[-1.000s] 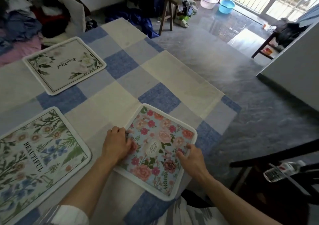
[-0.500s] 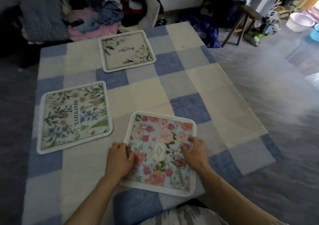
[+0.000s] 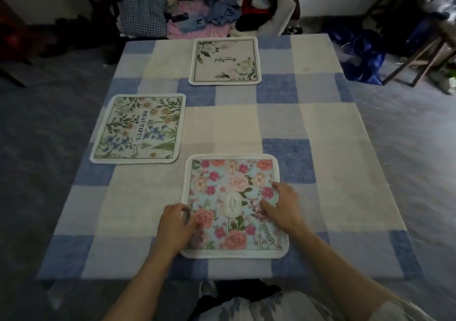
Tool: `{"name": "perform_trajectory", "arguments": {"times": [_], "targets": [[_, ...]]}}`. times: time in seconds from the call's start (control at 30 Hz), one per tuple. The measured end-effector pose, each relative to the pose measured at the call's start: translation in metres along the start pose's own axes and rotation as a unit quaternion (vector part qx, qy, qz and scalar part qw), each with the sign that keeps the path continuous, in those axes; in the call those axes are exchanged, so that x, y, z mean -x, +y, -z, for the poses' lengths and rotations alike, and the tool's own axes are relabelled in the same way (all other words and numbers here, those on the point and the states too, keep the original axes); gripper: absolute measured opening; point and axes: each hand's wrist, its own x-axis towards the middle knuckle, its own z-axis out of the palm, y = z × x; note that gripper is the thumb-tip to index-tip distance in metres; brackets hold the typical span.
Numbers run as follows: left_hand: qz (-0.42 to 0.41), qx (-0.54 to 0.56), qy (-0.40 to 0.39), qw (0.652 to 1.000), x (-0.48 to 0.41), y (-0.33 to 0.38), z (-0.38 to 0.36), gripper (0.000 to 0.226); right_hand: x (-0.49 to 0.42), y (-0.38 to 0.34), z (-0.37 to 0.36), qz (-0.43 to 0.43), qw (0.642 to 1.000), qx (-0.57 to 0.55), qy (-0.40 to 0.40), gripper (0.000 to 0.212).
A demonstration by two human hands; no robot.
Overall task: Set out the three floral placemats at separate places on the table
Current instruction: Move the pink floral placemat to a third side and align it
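Three floral placemats lie apart on the blue-and-cream checked tablecloth [image 3: 325,148]. The pink rose placemat [image 3: 234,180] is at the near edge, in front of me. The cream placemat with the word BEAUTIFUL [image 3: 138,128] lies at the left side. The pale placemat with white flowers [image 3: 225,60] sits at the far edge. My left hand [image 3: 176,224] curls its fingers round the rose placemat's left border, thumb on top. My right hand [image 3: 283,206] rests on the mat's right half with fingers spread.
A pile of clothes [image 3: 209,12] lies just beyond the table's far edge. A wooden stool [image 3: 419,57] and a blue bag [image 3: 360,57] stand on the floor at the far right. Grey floor surrounds the table.
My view has swung left, so the whole table now shows. The rose placemat has turned square to the near table edge, with both hands staying on it.
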Motion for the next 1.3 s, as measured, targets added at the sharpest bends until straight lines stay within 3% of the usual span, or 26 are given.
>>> {"name": "perform_trajectory", "arguments": {"times": [0.17,0.3,0.43,0.7,0.9,1.17,1.3], "targets": [[-0.08,-0.044,-0.036,0.995,0.013,-0.017,0.001,0.022,0.037,0.006,-0.011,0.042,0.996,0.075,0.008,0.083],[-0.213,-0.151,-0.076,0.962,0.026,-0.028,-0.007,0.047,0.074,0.016,-0.021,0.122,0.98,0.159,-0.001,0.086],[-0.291,-0.242,-0.123,0.917,0.032,-0.028,-0.009,0.063,0.103,0.027,-0.038,0.13,0.969,0.204,-0.049,0.085],[-0.416,-0.295,-0.129,0.85,0.034,-0.024,0.003,0.03,0.108,0.02,-0.029,0.21,0.943,0.257,-0.037,0.048],[-0.43,-0.305,-0.107,0.843,0.037,-0.024,0.011,0.016,0.115,0.009,-0.024,0.223,0.937,0.267,-0.028,0.016],[-0.42,-0.249,-0.067,0.87,0.052,-0.034,0.022,0.015,0.126,0.002,-0.031,0.196,0.945,0.261,-0.029,0.011],[-0.421,-0.256,-0.074,0.867,0.065,-0.046,0.018,0.022,0.136,0.008,-0.038,0.19,0.948,0.253,-0.039,0.007]]}}
